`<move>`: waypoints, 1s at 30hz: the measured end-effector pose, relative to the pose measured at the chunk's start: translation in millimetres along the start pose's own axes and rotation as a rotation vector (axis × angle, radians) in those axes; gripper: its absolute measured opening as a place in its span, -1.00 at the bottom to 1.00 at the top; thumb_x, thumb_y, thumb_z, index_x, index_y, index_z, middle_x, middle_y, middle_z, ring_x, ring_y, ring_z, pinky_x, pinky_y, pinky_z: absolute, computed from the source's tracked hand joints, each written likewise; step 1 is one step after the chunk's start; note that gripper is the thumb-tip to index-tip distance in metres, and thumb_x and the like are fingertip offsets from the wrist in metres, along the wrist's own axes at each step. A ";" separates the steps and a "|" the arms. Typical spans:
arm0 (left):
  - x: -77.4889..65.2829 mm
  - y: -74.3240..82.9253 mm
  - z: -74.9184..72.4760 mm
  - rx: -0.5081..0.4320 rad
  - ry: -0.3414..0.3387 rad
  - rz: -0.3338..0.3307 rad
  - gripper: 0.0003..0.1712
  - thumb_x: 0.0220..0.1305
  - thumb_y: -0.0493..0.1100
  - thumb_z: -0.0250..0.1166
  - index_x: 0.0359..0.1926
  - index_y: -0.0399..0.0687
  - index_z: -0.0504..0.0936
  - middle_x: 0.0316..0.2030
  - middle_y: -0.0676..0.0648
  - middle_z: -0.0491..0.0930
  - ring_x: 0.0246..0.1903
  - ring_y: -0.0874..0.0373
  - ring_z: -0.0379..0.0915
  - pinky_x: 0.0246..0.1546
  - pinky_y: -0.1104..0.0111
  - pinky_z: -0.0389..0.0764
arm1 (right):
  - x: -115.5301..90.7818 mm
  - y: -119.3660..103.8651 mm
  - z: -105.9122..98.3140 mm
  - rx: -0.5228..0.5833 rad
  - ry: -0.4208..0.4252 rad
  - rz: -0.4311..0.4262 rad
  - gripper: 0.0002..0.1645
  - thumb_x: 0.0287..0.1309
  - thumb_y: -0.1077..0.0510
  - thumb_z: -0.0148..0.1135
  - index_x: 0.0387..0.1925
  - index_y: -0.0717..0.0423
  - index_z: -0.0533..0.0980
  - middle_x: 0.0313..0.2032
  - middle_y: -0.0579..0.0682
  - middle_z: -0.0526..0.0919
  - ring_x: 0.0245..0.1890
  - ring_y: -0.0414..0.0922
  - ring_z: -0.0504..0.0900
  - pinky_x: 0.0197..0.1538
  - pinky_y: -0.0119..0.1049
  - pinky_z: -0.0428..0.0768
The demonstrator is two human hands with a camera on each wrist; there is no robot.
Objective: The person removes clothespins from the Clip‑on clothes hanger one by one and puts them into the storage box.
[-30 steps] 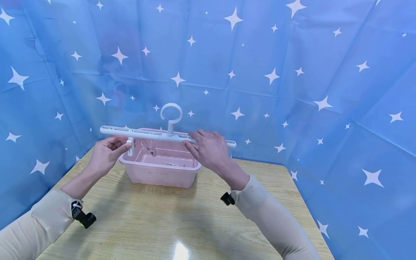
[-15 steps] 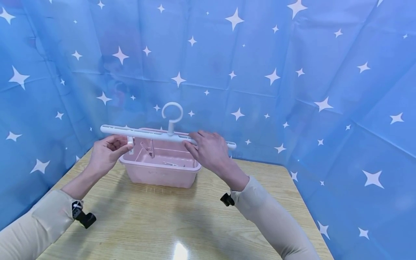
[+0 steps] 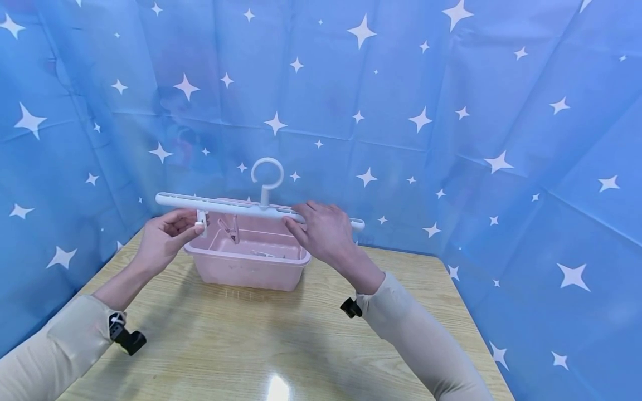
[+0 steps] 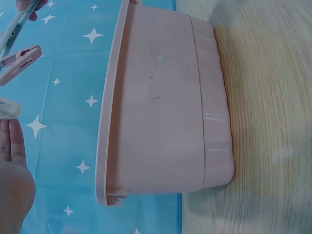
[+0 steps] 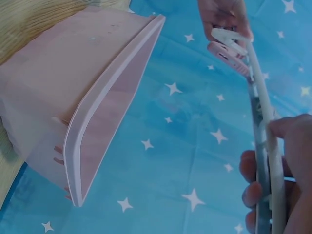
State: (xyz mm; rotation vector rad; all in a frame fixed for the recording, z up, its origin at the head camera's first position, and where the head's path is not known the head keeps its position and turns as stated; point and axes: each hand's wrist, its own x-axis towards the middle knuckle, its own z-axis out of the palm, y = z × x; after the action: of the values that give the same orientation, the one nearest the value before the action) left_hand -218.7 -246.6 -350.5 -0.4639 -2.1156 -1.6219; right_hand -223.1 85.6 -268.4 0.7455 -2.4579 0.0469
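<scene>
A white clothes hanger (image 3: 225, 206) with a round hook is held level over the pink basket (image 3: 246, 271). My right hand (image 3: 326, 231) grips its bar right of the hook, fingers curled beneath and thumb on the near side in the right wrist view. Below the bar's left part, my left hand (image 3: 163, 239) pinches a white clothespin (image 3: 202, 218) between thumb and fingers. In the right wrist view the clothespin's (image 5: 226, 36) far end is right at the bar. A pink clothespin (image 5: 229, 59) hangs from the bar beside it.
Inside the basket lies a light clothespin (image 3: 266, 254). The basket stands toward the back of the wooden table (image 3: 241, 345). A blue curtain (image 3: 321, 94) with white stars surrounds the table at the back and sides.
The white clothespin has turned slightly in my left fingers and sits a bit lower against the bar. The hanger's left end has risen a touch; my right hand keeps its grip.
</scene>
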 end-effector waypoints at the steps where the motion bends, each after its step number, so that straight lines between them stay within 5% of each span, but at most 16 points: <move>1: -0.4 -0.4 -0.3 -0.016 -0.004 0.005 -0.65 0.28 -0.32 0.35 0.09 -0.08 0.64 -0.26 0.36 0.69 -0.26 0.49 0.62 -0.24 0.62 0.60 | -0.1 0.4 -0.1 0.001 -0.002 0.000 -0.46 0.43 -0.31 -0.05 0.12 -0.10 0.59 -0.06 -0.14 0.74 -0.04 -0.11 0.73 -0.03 -0.15 0.65; 17: 0.2 -3.2 -2.3 -0.175 -0.059 0.022 -0.59 0.29 -0.41 0.28 0.16 -0.23 0.60 -0.14 0.25 0.74 -0.12 0.40 0.66 -0.14 0.59 0.60 | -0.5 6.1 -0.2 0.017 0.038 -0.003 -0.48 0.42 -0.29 -0.01 0.08 -0.10 0.61 -0.19 -0.14 0.74 -0.23 -0.14 0.73 -0.17 -0.20 0.63; 30: 4.5 -11.8 -4.0 -0.081 -0.077 -0.024 -0.57 0.31 -0.32 0.31 0.20 -0.19 0.57 -0.14 0.35 0.70 -0.11 0.46 0.64 -0.10 0.62 0.58 | -2.7 5.8 -1.3 0.039 0.033 0.003 -0.49 0.41 -0.30 -0.01 0.08 -0.11 0.61 -0.21 -0.14 0.73 -0.25 -0.15 0.71 -0.16 -0.20 0.63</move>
State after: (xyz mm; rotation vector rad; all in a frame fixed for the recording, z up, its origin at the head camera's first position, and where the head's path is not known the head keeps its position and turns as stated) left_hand -228.0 -253.6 -356.9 -0.5369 -2.1243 -1.7351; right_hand -223.6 92.0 -268.0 0.7514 -2.4327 0.1075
